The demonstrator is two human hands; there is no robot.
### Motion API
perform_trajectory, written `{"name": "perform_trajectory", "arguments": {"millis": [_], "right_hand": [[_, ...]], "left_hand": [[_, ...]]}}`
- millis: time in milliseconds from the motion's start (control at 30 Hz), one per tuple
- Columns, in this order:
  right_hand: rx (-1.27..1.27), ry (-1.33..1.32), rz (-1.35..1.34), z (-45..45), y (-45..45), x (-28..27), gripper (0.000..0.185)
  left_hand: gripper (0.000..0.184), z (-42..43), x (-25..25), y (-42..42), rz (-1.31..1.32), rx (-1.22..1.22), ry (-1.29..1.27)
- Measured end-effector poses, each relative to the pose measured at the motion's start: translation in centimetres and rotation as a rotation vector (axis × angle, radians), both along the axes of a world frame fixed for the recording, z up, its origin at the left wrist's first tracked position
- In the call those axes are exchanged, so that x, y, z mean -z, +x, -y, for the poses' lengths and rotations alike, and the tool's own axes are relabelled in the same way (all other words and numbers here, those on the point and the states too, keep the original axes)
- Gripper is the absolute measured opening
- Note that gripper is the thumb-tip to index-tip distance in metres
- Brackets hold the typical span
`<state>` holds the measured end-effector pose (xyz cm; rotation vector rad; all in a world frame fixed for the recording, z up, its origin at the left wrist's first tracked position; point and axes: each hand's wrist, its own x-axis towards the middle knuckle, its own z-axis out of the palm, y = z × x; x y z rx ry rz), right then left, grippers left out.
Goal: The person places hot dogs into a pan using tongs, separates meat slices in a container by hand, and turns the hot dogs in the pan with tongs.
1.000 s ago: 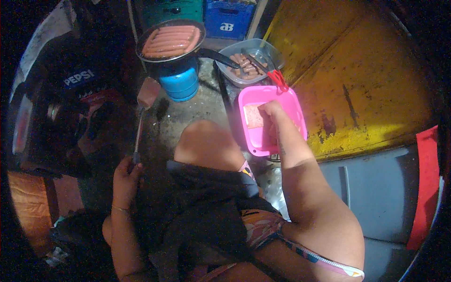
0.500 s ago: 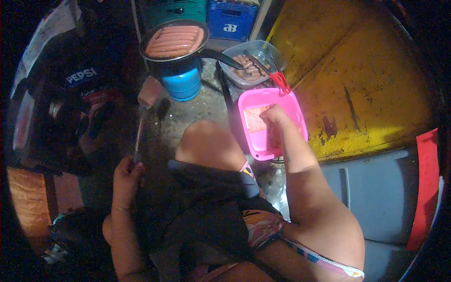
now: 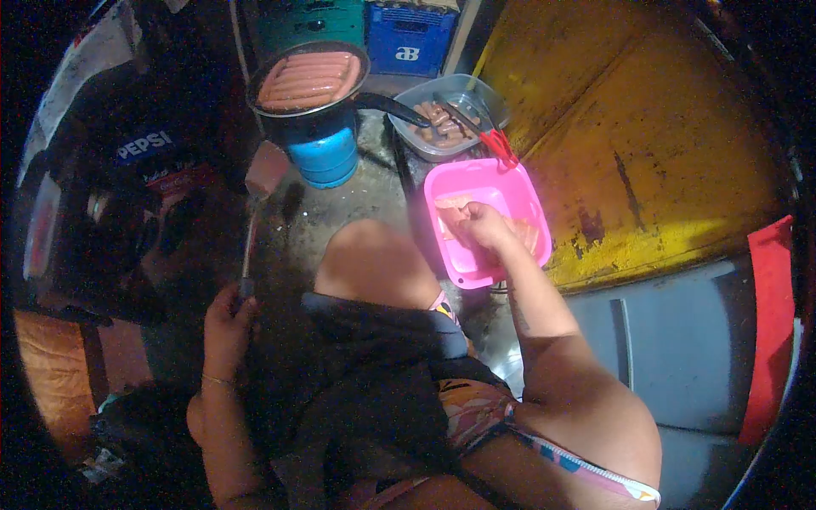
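Observation:
My left hand point(image 3: 228, 327) is closed round the grey grip of a long spatula point(image 3: 251, 234), held upright, its squarish end looking pinkish. Over a pink plastic tub point(image 3: 432, 204), my right hand point(image 3: 491, 228) pinches a thin pinkish slice point(image 3: 451, 212), like sliced meat, by its edge. More slices lie in the tub, partly behind that hand. Beyond, a frying pan point(image 3: 255, 95) holds a row of sausages point(image 3: 310, 78). A clear container point(image 3: 406, 132) behind the tub has sausages in it and red-handled tongs point(image 3: 500, 149) resting across its rim.
Under the pan stands a blue gas cylinder point(image 3: 325, 160). The pan's black handle point(image 3: 395, 106) reaches over the clear container. A blue crate point(image 3: 410, 42) and a green crate point(image 3: 310, 21) are at the back. A worn yellow panel point(image 3: 637, 127) borders the right side.
The slice that lay flat in the pink tub is now lifted and tilted between my right fingers. My left hand and the spatula have barely moved.

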<state>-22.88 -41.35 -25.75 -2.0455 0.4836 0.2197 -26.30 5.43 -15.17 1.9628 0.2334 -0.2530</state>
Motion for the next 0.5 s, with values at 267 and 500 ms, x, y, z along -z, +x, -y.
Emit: {"name": "perform_trajectory", "arguments": {"millis": [267,500], "right_hand": [[0.179,0.392,0.169,2.9,-2.7,-2.2,0.005],[0.335,0.344,0.259,3.7,-4.2,-7.3,0.01]], "left_hand": [[0.025,0.1,-0.6,0.0,-0.003,-0.006,0.065],[0.032,-0.4,0.1,0.0,0.043,0.027,0.071]]}}
